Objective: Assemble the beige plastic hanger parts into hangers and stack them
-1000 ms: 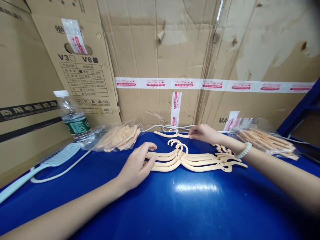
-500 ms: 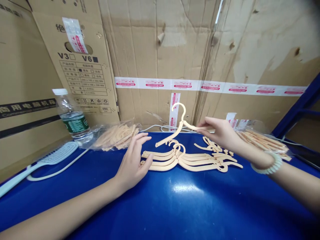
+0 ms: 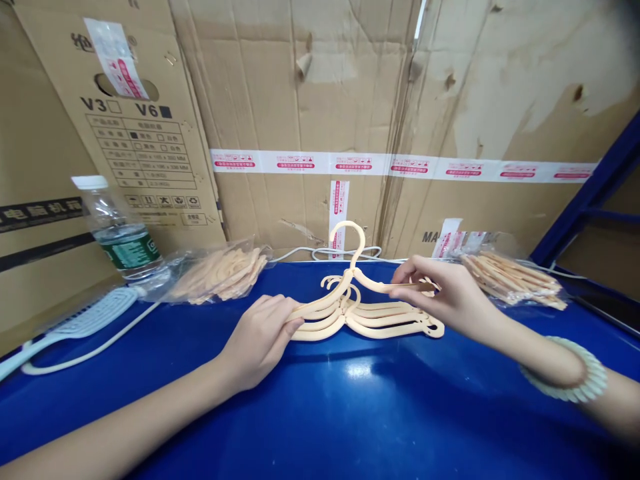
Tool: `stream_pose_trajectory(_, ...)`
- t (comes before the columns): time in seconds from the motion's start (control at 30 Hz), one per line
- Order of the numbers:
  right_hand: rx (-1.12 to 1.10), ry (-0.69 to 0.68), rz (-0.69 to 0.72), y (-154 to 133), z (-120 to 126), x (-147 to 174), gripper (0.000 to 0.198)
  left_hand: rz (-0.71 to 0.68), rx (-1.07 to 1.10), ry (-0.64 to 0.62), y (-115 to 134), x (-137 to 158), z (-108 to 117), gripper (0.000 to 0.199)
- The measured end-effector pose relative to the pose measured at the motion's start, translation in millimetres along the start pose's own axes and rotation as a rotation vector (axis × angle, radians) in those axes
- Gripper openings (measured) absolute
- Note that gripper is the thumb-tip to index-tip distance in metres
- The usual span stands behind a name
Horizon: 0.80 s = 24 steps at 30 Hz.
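Observation:
A cream plastic hanger (image 3: 359, 248) is held up by both arms, its hook pointing upward. My left hand (image 3: 263, 337) is closed on the end of its left arm. Thumb and fingers of my right hand (image 3: 443, 293) pinch its right arm. Just below and behind it, several similar hangers (image 3: 320, 331) lie in a row on the blue table (image 3: 320, 413), hooks side by side. My hands and the raised hanger cover parts of that row.
At the left stand a water bottle (image 3: 125, 240) and a pale blue hairbrush (image 3: 90, 320). Clear bags of hanger parts lie at back left (image 3: 220, 273) and back right (image 3: 510, 280). A white cable (image 3: 345, 252) runs along the rear, before cardboard boxes (image 3: 280, 100).
My left hand has closed on the hanger's left arm; before, it was open beside the row. The hanger has come lower and nearer, and my right hand has moved down with it.

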State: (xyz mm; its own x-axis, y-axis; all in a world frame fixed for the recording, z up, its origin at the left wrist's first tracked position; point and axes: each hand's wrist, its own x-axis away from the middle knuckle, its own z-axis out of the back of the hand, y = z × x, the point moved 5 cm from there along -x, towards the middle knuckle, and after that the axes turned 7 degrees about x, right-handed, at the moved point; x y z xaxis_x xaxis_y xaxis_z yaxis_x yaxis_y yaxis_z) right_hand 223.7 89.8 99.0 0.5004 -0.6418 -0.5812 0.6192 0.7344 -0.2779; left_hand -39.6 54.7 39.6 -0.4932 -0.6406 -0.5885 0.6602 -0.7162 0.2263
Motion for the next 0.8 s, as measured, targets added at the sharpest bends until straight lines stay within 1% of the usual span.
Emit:
stream_pose_trajectory(0.1,0.034,0.112,-0.09,26,17,-1,0.025,0.059,0.034,0.015,-5,1,0,0.028)
stream_pose_trajectory(0.13,0.059,0.127,-0.133,38,21,-1,0.027,0.078,0.051,0.016,-7,2,0,0.027)
stream_pose_trajectory(0.17,0.092,0.107,-0.175,51,22,-1,0.03,0.099,0.065,0.015,-8,2,0,0.027)
stream_pose_trajectory(0.2,0.133,0.041,-0.204,63,19,-1,0.032,0.122,0.077,0.017,-10,2,0,0.027)
stream_pose_trajectory(0.27,0.191,-0.12,-0.202,84,8,0,0.033,0.165,0.092,0.024,-13,2,0,0.026)
stream_pose_trajectory(0.3,0.202,-0.176,-0.19,92,3,1,0.032,0.181,0.097,0.029,-14,2,0,0.026)
stream_pose_trajectory(0.37,0.206,-0.228,-0.167,102,-7,4,0.03,0.205,0.103,0.037,-15,1,1,0.026)
stream_pose_trajectory(0.47,0.214,-0.239,-0.175,107,-15,6,0.025,0.222,0.102,0.034,-16,1,1,0.026)
stream_pose_trajectory(0.53,0.209,-0.228,-0.201,108,-16,6,0.023,0.236,0.1,0.02,-16,1,1,0.026)
stream_pose_trajectory(0.6,0.187,-0.211,-0.231,107,-12,4,0.025,0.25,0.098,0.005,-16,1,1,0.027)
stream_pose_trajectory(0.7,0.143,-0.16,-0.273,103,1,2,0.033,0.26,0.092,-0.005,-15,1,2,0.029)
stream_pose_trajectory(0.73,0.083,-0.134,-0.311,101,6,3,0.035,0.26,0.089,-0.003,-14,1,3,0.029)
stream_pose_trajectory(0.8,-0.173,-0.079,-0.432,96,12,6,0.037,0.256,0.089,0.011,-14,1,3,0.03)
